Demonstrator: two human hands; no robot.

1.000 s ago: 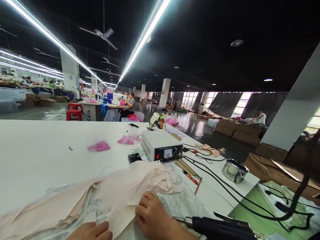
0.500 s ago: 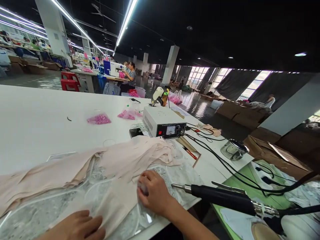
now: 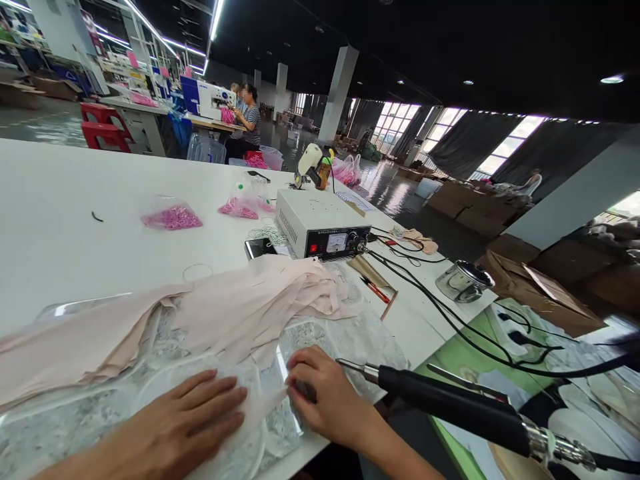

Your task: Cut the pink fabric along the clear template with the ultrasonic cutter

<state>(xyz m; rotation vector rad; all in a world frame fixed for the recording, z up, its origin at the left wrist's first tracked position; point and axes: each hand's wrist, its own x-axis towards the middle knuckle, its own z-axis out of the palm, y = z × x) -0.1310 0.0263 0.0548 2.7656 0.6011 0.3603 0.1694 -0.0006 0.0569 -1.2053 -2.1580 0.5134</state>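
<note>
- Your left hand [image 3: 193,417] is lying flat, palm down, fingers extended and gripping nothing, pressing on the sheer pale fabric [image 3: 265,405].
- Your right hand [image 3: 333,403] is curling inward, thumb and fingers pinching the sheer fabric's right edge.
- That fabric is stretching between both hands, resting over the clear plastic sheet [image 3: 75,417] at the near table edge.
- Pale pink fabric stack [image 3: 250,300] is lying just beyond your hands; another pink layer [image 3: 85,340] is spreading left.
- Black-handled tool [image 3: 450,407] is sitting to the right, its metal tip pointing toward your right hand.
- Control box [image 3: 320,227] is standing behind the stack, red-handled snips [image 3: 377,291] lying nearby, metal mug [image 3: 464,283] standing farther right.
- White table [image 3: 55,213] is supporting these.
</note>
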